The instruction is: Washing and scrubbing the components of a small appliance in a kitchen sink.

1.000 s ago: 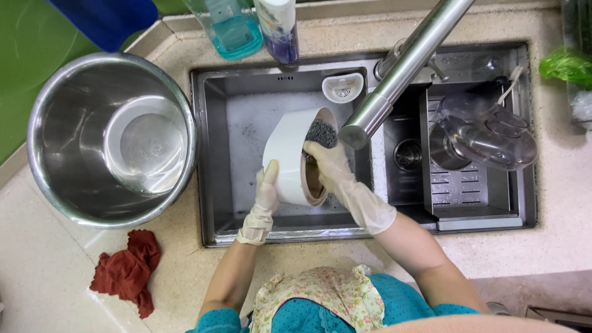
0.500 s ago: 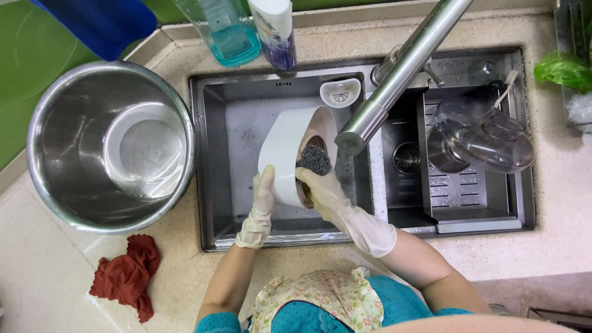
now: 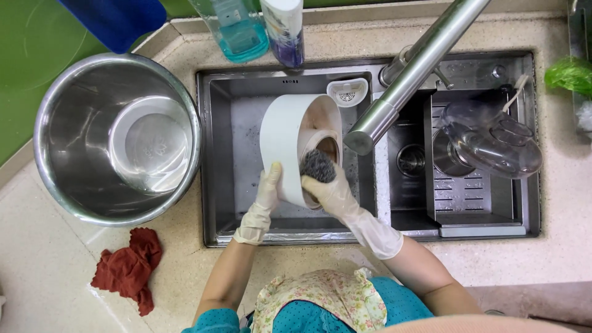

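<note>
Scrubbing: I work a white pot tipped on its side over the left basin of the sink.
Left grip: my gloved left hand is clamped on the pot's near outer wall, thumb over the rim, bearing its weight.
Right grip: my gloved right hand is closed around a grey steel-wool pad, pressed at the pot's near inner edge.
Key relation: pot mouth faces right, toward my right hand; pot axis runs left-right; the stained brown inside lies just beyond the pad, away from me. Right hand is the nearer one to the stain.
Above: the faucet spout crosses over the pot's right side; no water seen.
Desk, left: red rag, then the big steel bowl.
Far: two soap bottles behind the sink; clear jug in the right basin.
</note>
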